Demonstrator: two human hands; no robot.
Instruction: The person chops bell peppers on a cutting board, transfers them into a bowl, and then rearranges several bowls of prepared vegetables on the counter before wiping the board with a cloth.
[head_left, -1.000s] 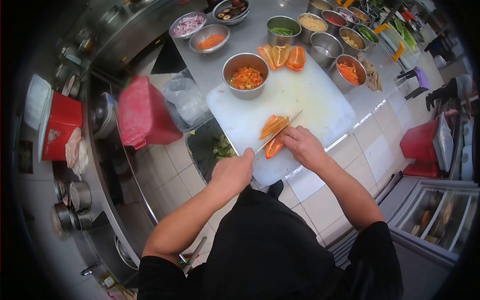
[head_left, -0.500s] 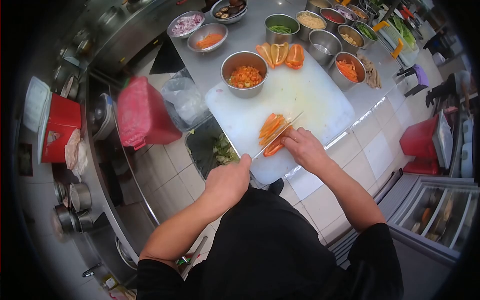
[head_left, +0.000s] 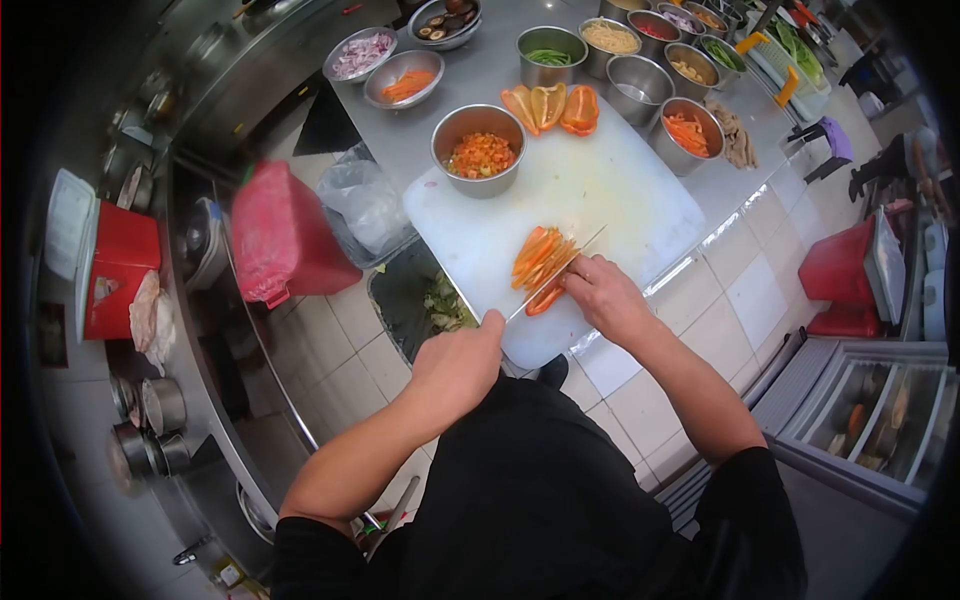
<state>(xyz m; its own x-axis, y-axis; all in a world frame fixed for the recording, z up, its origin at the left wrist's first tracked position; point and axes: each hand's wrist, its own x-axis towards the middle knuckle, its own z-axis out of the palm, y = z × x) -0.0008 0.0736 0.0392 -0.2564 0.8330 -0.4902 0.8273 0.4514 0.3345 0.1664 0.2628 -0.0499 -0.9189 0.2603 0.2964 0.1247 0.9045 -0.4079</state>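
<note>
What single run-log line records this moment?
left hand: grips steel knife | right hand: steadies orange pepper piece | cut orange strips on white cutting board

Place: commercial kitchen | you face a steel worktop | rows of steel prep bowls | tiled floor

Left hand grips the knife across orange pepper strips; right hand steadies the pepper on the white cutting board.
</note>
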